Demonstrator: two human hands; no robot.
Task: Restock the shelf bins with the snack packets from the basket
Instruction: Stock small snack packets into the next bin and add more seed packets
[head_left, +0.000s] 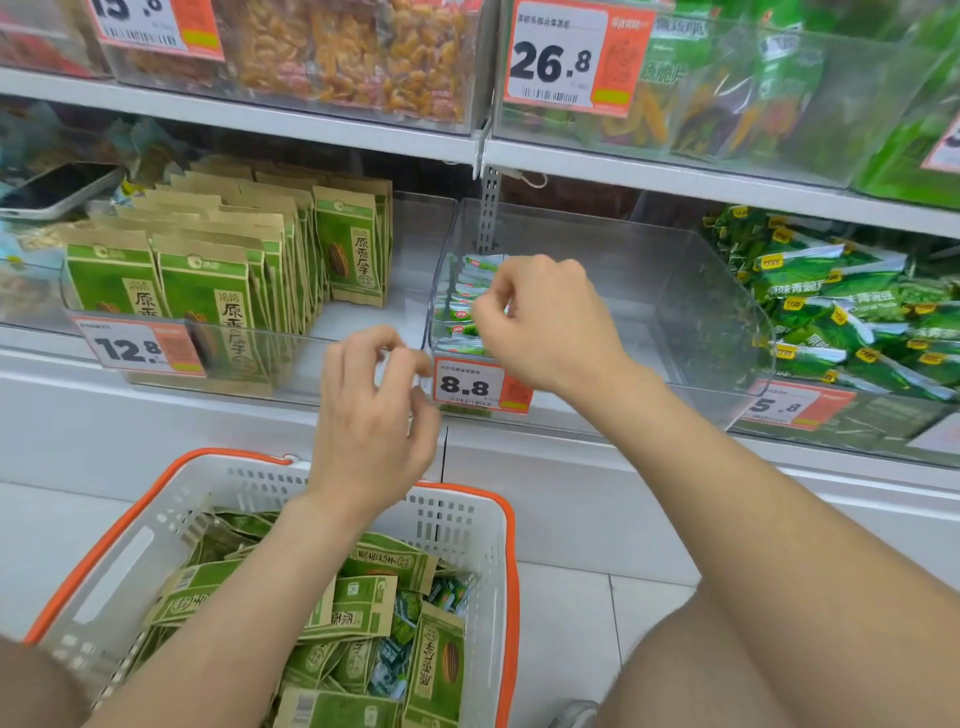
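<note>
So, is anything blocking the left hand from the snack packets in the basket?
Nothing visible. The left hand is above the basket, which has no lid, and the snack packets lie uncovered; only the person's own forearm crosses over some.

The fingertips of the right hand (540, 322) curl away from the camera, so whether they pinch anything cannot be determined. This hand hides part of the small green packets (460, 312) in the clear bin (675, 270). The wrist covers the upper right corner of the 8.8 price tag (467, 387), whose fine print is too small to read. The left forearm (249, 597) hides part of the basket (457, 519) contents. The bottom edge cuts off the basket, and the top edge cuts the upper-left price tag (156, 23).
</note>
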